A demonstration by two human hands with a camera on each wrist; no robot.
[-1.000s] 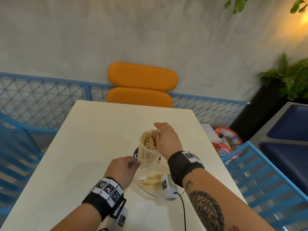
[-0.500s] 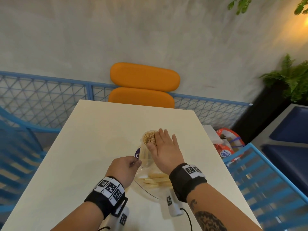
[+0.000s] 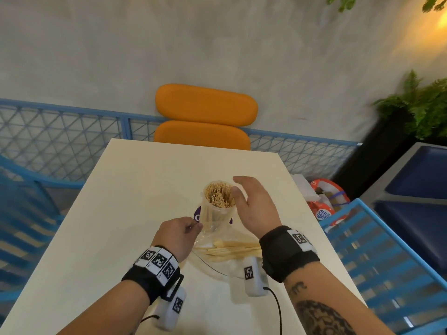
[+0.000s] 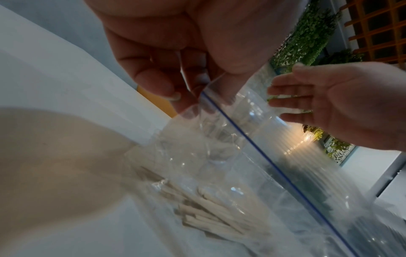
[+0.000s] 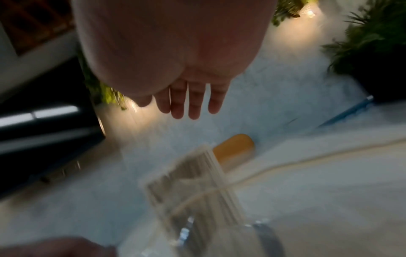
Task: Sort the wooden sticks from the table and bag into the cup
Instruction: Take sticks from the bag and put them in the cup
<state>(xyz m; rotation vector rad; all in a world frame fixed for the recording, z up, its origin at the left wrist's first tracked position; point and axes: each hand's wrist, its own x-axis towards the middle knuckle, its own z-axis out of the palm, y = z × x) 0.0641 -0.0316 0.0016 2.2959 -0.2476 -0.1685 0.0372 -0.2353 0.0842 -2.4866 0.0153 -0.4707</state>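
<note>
A clear plastic cup packed with upright thin wooden sticks stands mid-table; it appears blurred in the right wrist view as the cup. My left hand pinches the top edge of a clear zip bag, whose blue zip line runs down from the fingers. Several flat wooden sticks lie inside the bag. My right hand hovers just right of the cup's rim, fingers straight and together, holding nothing.
The white table has bare surface to the left and far side. An orange chair stands at the far edge. Blue mesh railing and a blue chair flank it. A printed bag lies on the floor, right.
My right hand left the cup's mouth, flattened beside the cup, then lifted slightly and turned edge-on at its right. The left hand kept its pinch on the bag.
</note>
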